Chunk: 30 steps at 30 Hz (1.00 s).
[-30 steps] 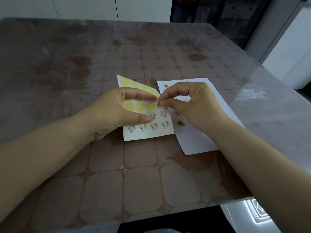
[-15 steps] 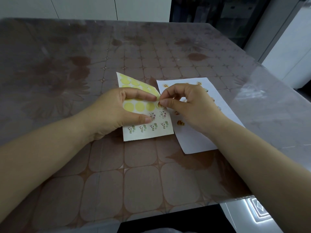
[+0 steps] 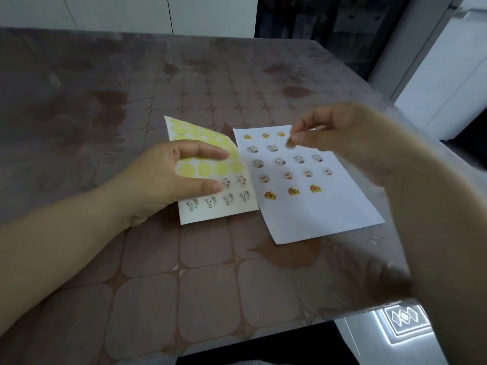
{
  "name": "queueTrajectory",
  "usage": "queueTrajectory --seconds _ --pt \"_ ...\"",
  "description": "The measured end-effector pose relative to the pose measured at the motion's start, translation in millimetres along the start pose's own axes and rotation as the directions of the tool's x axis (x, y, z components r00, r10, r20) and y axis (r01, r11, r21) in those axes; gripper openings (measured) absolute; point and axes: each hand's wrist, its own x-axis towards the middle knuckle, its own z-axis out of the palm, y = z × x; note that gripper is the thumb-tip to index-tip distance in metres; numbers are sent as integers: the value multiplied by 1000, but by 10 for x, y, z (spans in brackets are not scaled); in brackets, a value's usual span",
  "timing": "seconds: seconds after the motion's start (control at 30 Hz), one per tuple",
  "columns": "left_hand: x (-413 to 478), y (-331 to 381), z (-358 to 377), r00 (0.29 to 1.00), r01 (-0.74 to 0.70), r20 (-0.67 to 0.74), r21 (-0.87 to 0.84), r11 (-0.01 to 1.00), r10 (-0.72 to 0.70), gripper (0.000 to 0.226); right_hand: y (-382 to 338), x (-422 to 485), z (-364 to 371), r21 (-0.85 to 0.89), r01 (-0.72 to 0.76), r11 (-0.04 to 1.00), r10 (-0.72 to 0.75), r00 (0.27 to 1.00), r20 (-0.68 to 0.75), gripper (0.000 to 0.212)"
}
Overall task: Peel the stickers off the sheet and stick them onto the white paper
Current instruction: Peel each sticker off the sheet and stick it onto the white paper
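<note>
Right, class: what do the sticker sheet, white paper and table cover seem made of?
Sticker sheet: probably coated paper; it bends upward, peeled spots look smooth yellow. White paper: thin matt paper, lying flat. Table cover: likely clear plastic over printed pattern; glare near its edge.

You face table [image 3: 147, 285]: glossy cover, brown tile-and-leaf pattern. White cabinet doors [image 3: 118, 11] upper left of frame. Dark glass-fronted unit [image 3: 329, 30] top centre-right. White panels [image 3: 448, 88] far right. Bright lit floor patch [image 3: 403, 322] lower right.

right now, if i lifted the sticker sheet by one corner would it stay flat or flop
Probably flops: the sticker sheet is thin and looks bowed where the left hand presses it. Likely very light, so it may slide on the glossy table cover.
</note>
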Motion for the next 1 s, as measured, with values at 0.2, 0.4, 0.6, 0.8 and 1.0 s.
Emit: queueTrajectory --seconds 0.2,0.4,0.6,0.8,1.0 --pt "42 -29 17 1000 -8 -17 -165 986 5 42 264 -157 -354 -111 -239 965 253 959 129 5" --pt "44 -25 51 999 -27 -45 -158 987 20 46 442 -160 -292 -101 -316 943 326 940 98 13" --pt "70 -15 62 993 -86 -96 -230 969 65 77 455 -140 -293 -58 -361 931 366 920 140 33" --pt "86 -49 69 990 -122 -91 -219 968 104 87 474 -99 -276 -34 -383 923 384 911 150 29" --pt "90 -104 55 987 -152 -87 -225 962 136 89 481 -62 -289 -159 -348 924 369 920 131 29"
